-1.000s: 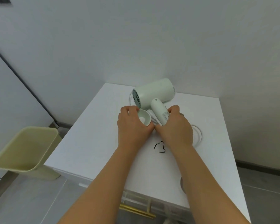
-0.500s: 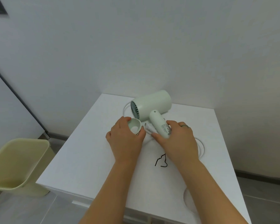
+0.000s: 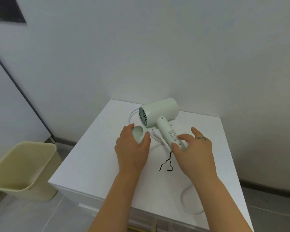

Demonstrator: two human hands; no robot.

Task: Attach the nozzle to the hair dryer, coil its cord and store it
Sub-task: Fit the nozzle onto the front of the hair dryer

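Nozzle [image 3: 138,133], likely light and stiff, sits gripped in my left hand [image 3: 132,149]; my spread right hand [image 3: 193,153] touches the hair dryer [image 3: 159,113] at its handle [image 3: 167,133], the natural hold.

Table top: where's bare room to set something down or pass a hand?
Free: the left strip of the table between its edge and the left hand; the back right corner beyond the hair dryer. Crowded: the middle, where nozzle, dryer handle, right hand and black tie bunch up; the cord loops across the front right.
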